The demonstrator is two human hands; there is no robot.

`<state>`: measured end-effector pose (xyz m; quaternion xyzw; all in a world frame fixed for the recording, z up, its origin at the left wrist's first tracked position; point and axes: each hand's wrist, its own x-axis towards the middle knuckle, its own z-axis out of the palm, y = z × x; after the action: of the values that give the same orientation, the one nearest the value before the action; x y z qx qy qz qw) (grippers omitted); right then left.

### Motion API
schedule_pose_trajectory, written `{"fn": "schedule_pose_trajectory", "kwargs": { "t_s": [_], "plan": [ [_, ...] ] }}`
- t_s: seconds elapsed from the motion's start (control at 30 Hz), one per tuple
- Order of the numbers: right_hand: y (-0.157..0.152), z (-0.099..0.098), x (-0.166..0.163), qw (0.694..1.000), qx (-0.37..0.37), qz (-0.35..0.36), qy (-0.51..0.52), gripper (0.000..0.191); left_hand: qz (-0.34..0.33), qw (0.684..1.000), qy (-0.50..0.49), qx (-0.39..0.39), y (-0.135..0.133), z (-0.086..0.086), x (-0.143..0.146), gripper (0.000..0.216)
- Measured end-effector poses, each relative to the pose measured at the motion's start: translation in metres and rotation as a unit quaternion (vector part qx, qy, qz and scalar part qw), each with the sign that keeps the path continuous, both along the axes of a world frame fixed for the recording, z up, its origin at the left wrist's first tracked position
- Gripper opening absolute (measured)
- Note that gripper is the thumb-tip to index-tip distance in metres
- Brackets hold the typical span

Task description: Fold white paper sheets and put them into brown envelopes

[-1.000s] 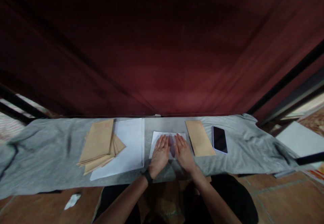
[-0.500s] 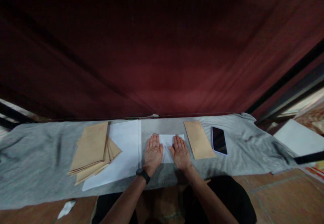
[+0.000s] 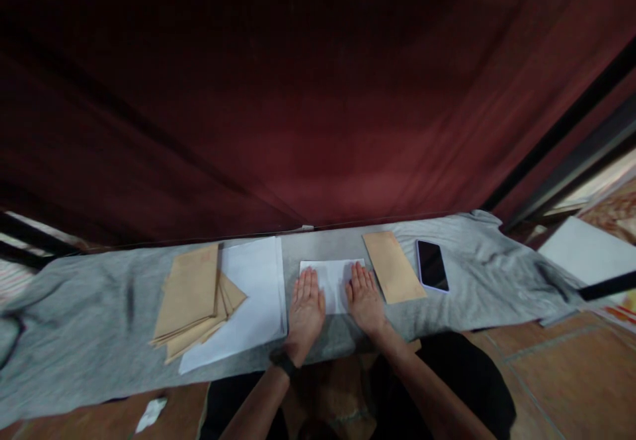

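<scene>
A folded white sheet of paper (image 3: 334,286) lies flat on the grey cloth in front of me. My left hand (image 3: 307,307) rests palm down on its left side, fingers stretched out and pointing away from me. On the right side of the paper, my right hand (image 3: 366,299) also lies flat with its fingers extended. A brown envelope (image 3: 394,268) lies just to the right of that hand. Left of my left hand are larger white sheets (image 3: 258,294), partly covered by a fanned stack of brown envelopes (image 3: 191,291).
A phone (image 3: 432,266) with a pale purple edge lies right of the single envelope. The grey cloth (image 3: 94,321) covers a long narrow surface. Behind it hangs a dark red curtain (image 3: 318,128). A crumpled white tissue (image 3: 151,414) is on the tiled floor.
My right hand has shifted slightly outward, toward the paper's right edge, so more of the paper's middle shows. My left hand stays flat on it. The camera view has tilted a little.
</scene>
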<state>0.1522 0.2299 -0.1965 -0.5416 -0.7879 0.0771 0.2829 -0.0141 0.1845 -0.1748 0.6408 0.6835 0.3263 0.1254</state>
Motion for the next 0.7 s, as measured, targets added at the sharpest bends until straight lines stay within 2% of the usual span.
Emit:
{"fn": "schedule_pose_trajectory", "kwargs": {
  "t_s": [0.13,0.23,0.3,0.5,0.7],
  "plan": [
    [-0.023,0.01,-0.01,0.991,-0.021,0.134,-0.015,0.055,-0.089,0.99,-0.109,-0.025,-0.028,-0.001,0.025,0.053],
    [-0.035,0.008,-0.013,0.987,-0.025,0.159,-0.026,0.055,-0.095,0.986,-0.124,-0.057,-0.038,-0.004,0.034,0.052],
    [-0.037,0.004,-0.01,0.989,-0.022,0.141,-0.038,0.055,-0.087,0.989,-0.095,-0.066,-0.039,-0.005,0.033,0.052],
    [-0.032,-0.009,0.003,0.999,-0.004,0.028,-0.035,0.062,-0.027,0.998,-0.028,-0.053,-0.046,-0.002,0.018,0.056],
    [-0.037,-0.017,0.016,1.0,0.013,-0.02,-0.021,0.068,0.012,0.999,-0.005,-0.045,-0.058,-0.003,0.01,0.059]
  ]
}}
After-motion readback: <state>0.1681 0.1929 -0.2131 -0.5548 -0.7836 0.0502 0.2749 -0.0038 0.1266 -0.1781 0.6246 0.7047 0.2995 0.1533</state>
